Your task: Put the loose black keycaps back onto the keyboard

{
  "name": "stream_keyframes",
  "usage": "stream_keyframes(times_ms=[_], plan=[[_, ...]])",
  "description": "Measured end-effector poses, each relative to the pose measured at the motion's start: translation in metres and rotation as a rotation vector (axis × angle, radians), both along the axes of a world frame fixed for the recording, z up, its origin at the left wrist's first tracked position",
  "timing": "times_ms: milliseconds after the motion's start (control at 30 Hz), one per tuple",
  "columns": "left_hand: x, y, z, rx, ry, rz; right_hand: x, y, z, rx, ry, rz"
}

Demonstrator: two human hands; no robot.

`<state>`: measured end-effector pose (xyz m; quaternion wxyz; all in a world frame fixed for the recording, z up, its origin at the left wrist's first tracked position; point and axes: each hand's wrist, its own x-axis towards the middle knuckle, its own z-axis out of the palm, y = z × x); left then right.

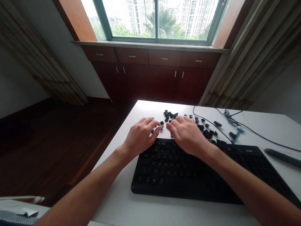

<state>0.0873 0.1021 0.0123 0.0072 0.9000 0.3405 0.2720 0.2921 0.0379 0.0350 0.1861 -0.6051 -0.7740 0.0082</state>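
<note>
A black keyboard (150,183) lies on a white table (122,207), its long axis running left to right; both bare hands are at its far edge. The left hand (144,133), thumb and index finger curved almost together, is above the keyboard's far left corner; a small black keycap (161,122) lies just beyond its fingertips, nearer to it than to the right hand (184,131); more loose keycaps (208,134) scatter behind the keyboard. The right hand's fingers bend out of sight; whether either hand pinches anything, I cannot tell; the right forearm covers much of the keyboard, whose right end is cut off.
</note>
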Motion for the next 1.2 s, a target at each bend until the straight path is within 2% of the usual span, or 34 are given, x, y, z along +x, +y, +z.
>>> stream_keyframes(times_ms=[133, 233, 300, 433, 567, 733, 933, 1067, 1200], plan=[[0.002, -0.001, -0.001, -0.046, -0.002, -0.035, 0.062, 0.025, 0.015, -0.044, 0.065, -0.070], [0.002, -0.001, -0.001, -0.053, 0.005, -0.044, 0.084, 0.037, 0.014, -0.083, 0.064, -0.041], [0.002, -0.002, -0.001, -0.052, 0.007, -0.044, 0.082, 0.042, 0.009, -0.113, 0.053, -0.004], [0.002, -0.003, -0.002, -0.053, 0.003, -0.033, 0.056, 0.051, 0.000, -0.164, 0.000, 0.031], [0.007, -0.001, -0.001, -0.056, 0.017, -0.028, 0.035, 0.059, -0.005, -0.186, -0.047, -0.021], [0.029, 0.011, 0.004, -0.057, 0.106, -0.083, 0.025, 0.060, -0.012, -0.221, -0.013, -0.104], [0.050, 0.024, 0.003, -0.076, 0.189, -0.152, 0.027, 0.052, -0.014, -0.215, 0.231, -0.135], [0.050, 0.026, 0.002, -0.083, 0.201, -0.194, 0.039, 0.043, -0.004, -0.236, 0.527, -0.098], [0.047, 0.026, 0.003, -0.076, 0.213, -0.301, 0.056, 0.034, 0.002, -0.348, 0.881, -0.049]])
